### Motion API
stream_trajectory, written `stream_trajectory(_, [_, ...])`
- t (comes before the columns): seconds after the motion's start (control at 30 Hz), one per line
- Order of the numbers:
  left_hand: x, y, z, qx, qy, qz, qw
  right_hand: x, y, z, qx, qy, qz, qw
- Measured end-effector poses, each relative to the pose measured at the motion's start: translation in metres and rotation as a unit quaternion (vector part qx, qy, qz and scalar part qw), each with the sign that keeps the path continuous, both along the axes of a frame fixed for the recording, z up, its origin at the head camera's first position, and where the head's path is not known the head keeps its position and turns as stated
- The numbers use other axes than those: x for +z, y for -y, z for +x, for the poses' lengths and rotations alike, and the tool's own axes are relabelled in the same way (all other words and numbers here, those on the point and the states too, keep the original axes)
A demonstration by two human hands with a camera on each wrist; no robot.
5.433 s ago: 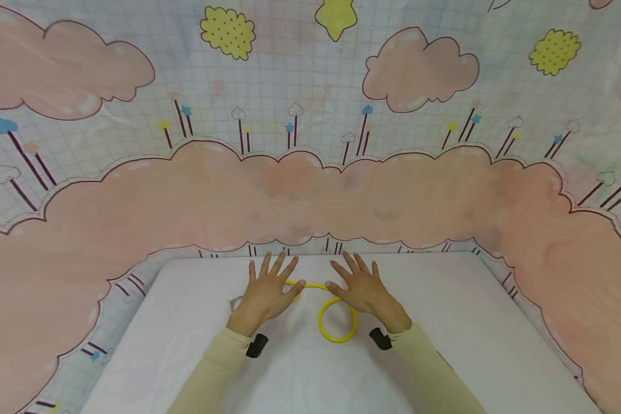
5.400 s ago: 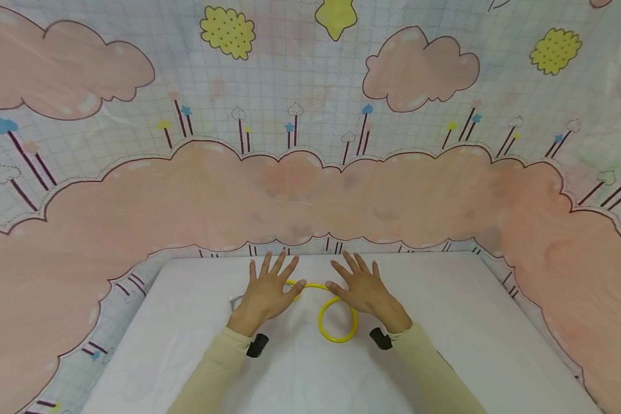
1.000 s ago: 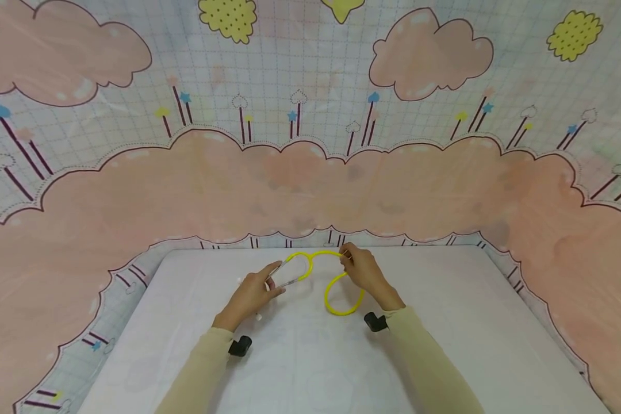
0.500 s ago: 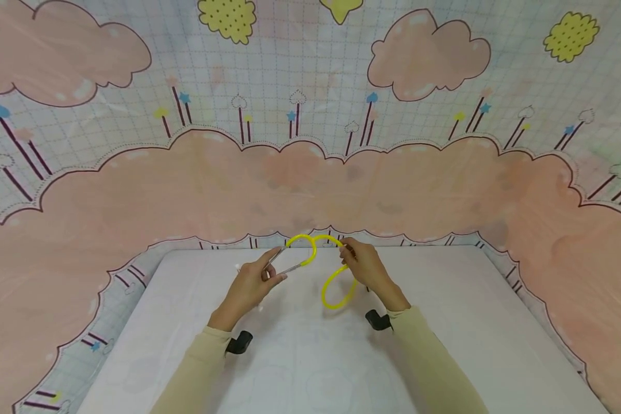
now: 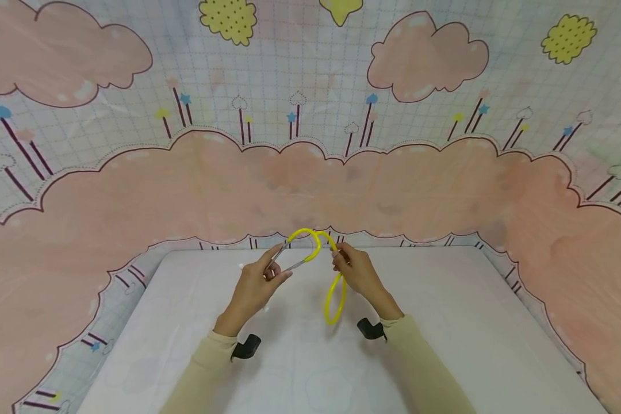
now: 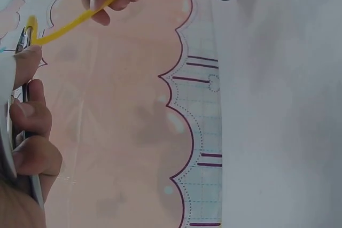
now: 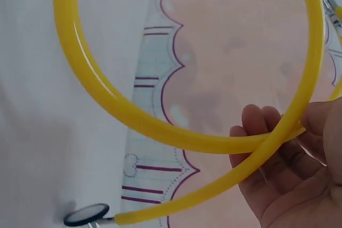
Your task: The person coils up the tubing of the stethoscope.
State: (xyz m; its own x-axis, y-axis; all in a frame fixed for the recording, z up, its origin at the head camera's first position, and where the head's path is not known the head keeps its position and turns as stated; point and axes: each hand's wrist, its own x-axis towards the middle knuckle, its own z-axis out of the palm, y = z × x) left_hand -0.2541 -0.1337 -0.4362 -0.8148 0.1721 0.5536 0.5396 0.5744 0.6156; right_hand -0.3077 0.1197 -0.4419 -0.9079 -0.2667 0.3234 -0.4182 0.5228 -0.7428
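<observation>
A stethoscope with yellow tubing [image 5: 318, 244] is held up above the white table by both hands. My left hand [image 5: 250, 290] grips its two metal ear tubes [image 5: 296, 265], thumb on one and fingers on the other; a white ear tip [image 5: 241, 266] shows beyond the hand. My right hand [image 5: 364, 273] pinches the tubing where it crosses itself, and a loop hangs below. In the right wrist view, the curled fingers [image 7: 255, 116] lie behind the crossing. The round chest piece [image 7: 86, 214] dangles at the tube's end, also visible in the left wrist view; the right hand hides it in the head view.
The white tabletop [image 5: 300, 368] spreads beneath both hands. Behind its far edge rises a cloth backdrop [image 5: 310, 190] printed with clouds and stars. A dark wrist camera [image 5: 246, 347] sits on the left wrist, and another camera [image 5: 371, 329] on the right.
Earlier the hands were spread over the table with the stethoscope lying beneath. Now both grip it. Over the last second it has risen, the right hand has shifted left, and the loop has narrowed.
</observation>
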Motion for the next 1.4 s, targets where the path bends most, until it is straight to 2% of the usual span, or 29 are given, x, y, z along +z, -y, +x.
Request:
stream_trajectory(0.1, [-0.006, -0.003, 0.000, 0.008, -0.002, 0.011, 0.9999, -0.005, 0.003, 0.002, -0.005, -0.012, -0.012, 1.000])
stream_trajectory(0.27, [-0.012, -0.007, 0.001, -0.004, -0.021, 0.045, 0.9988, -0.010, 0.007, 0.004, -0.012, -0.012, -0.024, 1.000])
stream_trajectory(0.43, [-0.010, -0.010, 0.001, -0.004, -0.071, 0.075, 0.9946, -0.014, 0.008, 0.006, -0.016, 0.000, -0.024, 1.000])
stream_trajectory(0.53, [-0.006, -0.011, 0.001, -0.001, -0.089, 0.087, 0.9922, -0.015, 0.008, 0.008, -0.019, 0.012, -0.044, 0.999])
stream_trajectory(0.63, [-0.004, -0.012, 0.003, -0.007, -0.079, 0.082, 0.9935, -0.017, 0.007, 0.010, -0.021, 0.025, -0.074, 0.997])
stream_trajectory(0.77, [-0.007, -0.013, 0.005, -0.005, -0.064, 0.079, 0.9948, -0.019, 0.007, 0.013, -0.025, 0.015, -0.088, 0.996])
stream_trajectory(0.87, [-0.011, -0.013, 0.005, 0.001, -0.067, 0.083, 0.9943, -0.017, 0.008, 0.015, -0.029, 0.004, -0.082, 0.996])
stream_trajectory(1.17, [-0.014, -0.015, 0.002, 0.008, -0.085, 0.084, 0.9928, -0.015, 0.009, 0.017, -0.036, 0.010, -0.058, 0.998])
stream_trajectory(1.27, [-0.013, -0.017, 0.003, 0.012, -0.094, 0.079, 0.9923, -0.017, 0.013, 0.018, -0.026, 0.013, -0.039, 0.999])
stream_trajectory(1.4, [-0.014, -0.019, 0.004, 0.015, -0.099, 0.063, 0.9930, -0.022, 0.018, 0.021, 0.011, 0.031, 0.007, 0.999])
